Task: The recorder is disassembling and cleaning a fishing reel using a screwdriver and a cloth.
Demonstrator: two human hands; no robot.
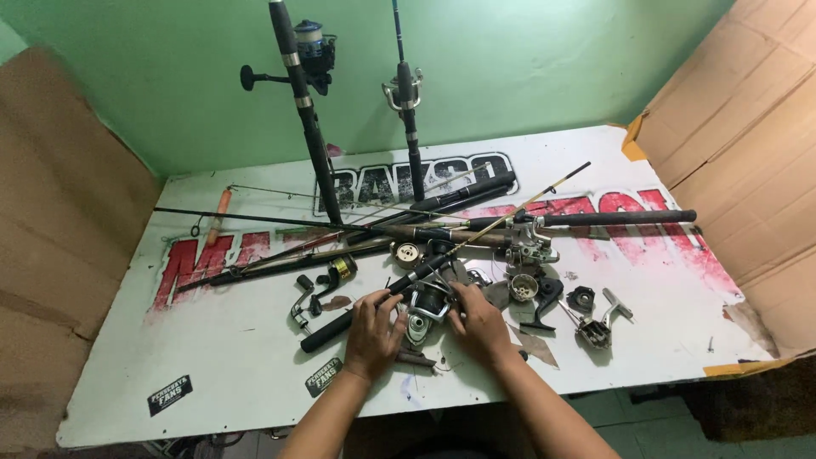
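Both hands meet on one spinning reel [427, 308] that sits on a black rod handle [361, 308] lying slantwise on the white table [229, 365]. The left hand [374, 327] is curled over the handle just beside the reel, fingers bent down and thumb toward the reel, and it seems to pin the rod to the board. The right hand [478, 321] comes from the other side; its fingers close narrowly on the reel body or its bail (which part exactly is hidden under the fingers).

By my judgement the step in hand is work on this reel while it is mounted: steadying with the left, gripping or turning some part with the right. The next move would call for a firm hold on the rod and a small, careful motion of the right fingertips, because loose parts lie very near.

Both forearms enter from the bottom edge and converge, wrists low over the table. Just to the right lie an opened reel [524, 287] and a dismantled one [594, 330]; two rods [316, 144] lean on the green wall [170, 85].
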